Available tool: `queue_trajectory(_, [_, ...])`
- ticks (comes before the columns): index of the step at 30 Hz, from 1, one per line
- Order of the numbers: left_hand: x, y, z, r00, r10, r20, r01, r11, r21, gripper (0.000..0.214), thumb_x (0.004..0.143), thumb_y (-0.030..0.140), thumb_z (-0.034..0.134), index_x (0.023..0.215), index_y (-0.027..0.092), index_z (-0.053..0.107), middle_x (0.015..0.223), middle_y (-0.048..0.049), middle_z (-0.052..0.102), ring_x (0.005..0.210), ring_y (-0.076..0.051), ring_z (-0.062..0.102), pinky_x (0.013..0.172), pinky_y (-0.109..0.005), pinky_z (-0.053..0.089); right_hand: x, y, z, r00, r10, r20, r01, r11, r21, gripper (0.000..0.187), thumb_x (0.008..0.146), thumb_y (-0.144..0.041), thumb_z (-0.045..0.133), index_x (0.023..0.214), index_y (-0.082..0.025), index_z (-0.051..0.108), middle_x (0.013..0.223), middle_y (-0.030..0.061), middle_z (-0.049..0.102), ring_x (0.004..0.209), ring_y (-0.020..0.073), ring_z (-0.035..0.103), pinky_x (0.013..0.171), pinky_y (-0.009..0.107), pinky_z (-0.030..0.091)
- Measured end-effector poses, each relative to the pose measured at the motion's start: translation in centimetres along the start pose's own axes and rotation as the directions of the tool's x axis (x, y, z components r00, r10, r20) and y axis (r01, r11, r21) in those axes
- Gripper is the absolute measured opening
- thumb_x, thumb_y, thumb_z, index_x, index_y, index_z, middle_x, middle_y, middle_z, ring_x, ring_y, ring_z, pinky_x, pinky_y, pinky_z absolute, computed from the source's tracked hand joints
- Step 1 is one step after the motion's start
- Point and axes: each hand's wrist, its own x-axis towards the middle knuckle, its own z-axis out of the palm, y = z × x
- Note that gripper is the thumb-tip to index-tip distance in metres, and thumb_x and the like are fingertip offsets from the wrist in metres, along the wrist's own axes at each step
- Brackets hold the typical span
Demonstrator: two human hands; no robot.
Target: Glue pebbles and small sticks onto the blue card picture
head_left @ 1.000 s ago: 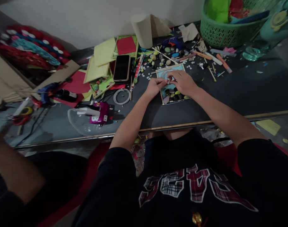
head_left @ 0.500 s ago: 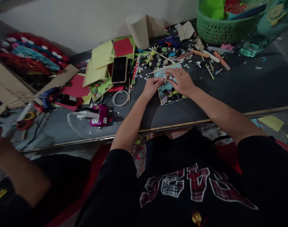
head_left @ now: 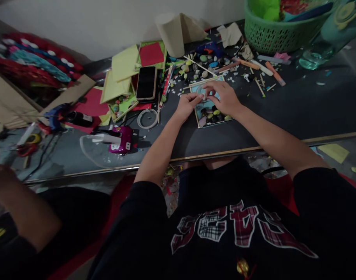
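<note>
A shallow frame with a light-blue base (head_left: 209, 104) lies on the dark table, and pebbles (head_left: 215, 116) in black, yellow and grey line its near side. Above its left part my left hand (head_left: 187, 105) has thumb and forefinger pinched together. My right hand (head_left: 223, 98) meets it fingertip to fingertip from the right, fingers bent. Between the fingertips is a small whitish piece (head_left: 204, 93), mostly covered and too small to name. Thin wooden sticks (head_left: 201, 82) lie along the frame's far edge.
Behind the frame are loose pebbles (head_left: 203, 59), a glue gun (head_left: 209, 49) and paper scraps. A phone (head_left: 146, 83), a clear ring (head_left: 148, 118) and a purple power adapter (head_left: 121, 140) lie left. A green basket (head_left: 272, 39) and bottle (head_left: 316, 56) stand right. Another person's arm (head_left: 26, 206) is far left.
The view has shifted slightly. Both hands stay over the frame, with small finger movements around the whitish piece; the pebbles in the frame look the same.
</note>
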Motion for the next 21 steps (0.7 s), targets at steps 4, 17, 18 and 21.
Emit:
queue_trajectory(4, [0.1, 0.1, 0.0, 1.0, -0.025, -0.016, 0.025, 1.0, -0.008, 0.055, 0.073, 0.069, 0.075, 0.065, 0.016, 0.066, 0.06, 0.0016, 0.055, 0.059, -0.009, 0.047, 0.061, -0.025, 0.037, 0.0, -0.1, -0.1, 1.0, -0.013, 0.027, 0.014, 0.999, -0.038, 0.035, 0.1, -0.037, 0.047, 0.133, -0.025, 0.055, 0.111, 0.0079, 0.069, 0.115, 0.0308, 0.061, 0.111, 0.059, 0.041])
queue_trajectory(17, [0.5, 0.1, 0.2, 0.996, -0.063, -0.055, 0.06, 0.997, -0.056, 0.046, 0.085, 0.049, 0.075, 0.056, 0.016, 0.061, 0.052, 0.0037, 0.049, 0.05, -0.007, 0.04, 0.054, -0.026, 0.03, 0.0, 0.6, -0.3, 0.999, -0.041, -0.006, 0.04, 0.993, -0.114, 0.036, 0.101, -0.043, 0.048, 0.131, -0.026, 0.059, 0.113, 0.0088, 0.07, 0.119, 0.0323, 0.06, 0.113, 0.059, 0.038])
queue_trajectory(18, [0.4, 0.2, 0.2, 0.996, -0.064, -0.058, 0.061, 0.997, -0.048, 0.046, 0.085, 0.048, 0.075, 0.056, 0.016, 0.061, 0.052, 0.0036, 0.05, 0.051, -0.007, 0.04, 0.054, -0.026, 0.03, 0.0, 0.6, -0.3, 0.999, -0.043, 0.0, 0.043, 0.992, -0.118, 0.036, 0.101, -0.042, 0.048, 0.131, -0.026, 0.059, 0.114, 0.0087, 0.07, 0.118, 0.0324, 0.06, 0.113, 0.059, 0.038])
queue_trajectory(21, [0.3, 0.5, 0.3, 0.996, -0.069, -0.056, 0.066, 0.997, -0.043, 0.044, 0.085, 0.046, 0.076, 0.056, 0.015, 0.062, 0.052, 0.0034, 0.05, 0.051, -0.007, 0.038, 0.054, -0.026, 0.029, 0.0, 0.5, -0.2, 0.999, -0.043, -0.005, 0.042, 0.992, -0.122, 0.035, 0.101, -0.04, 0.047, 0.132, -0.026, 0.059, 0.112, 0.0082, 0.071, 0.118, 0.0323, 0.06, 0.112, 0.059, 0.039])
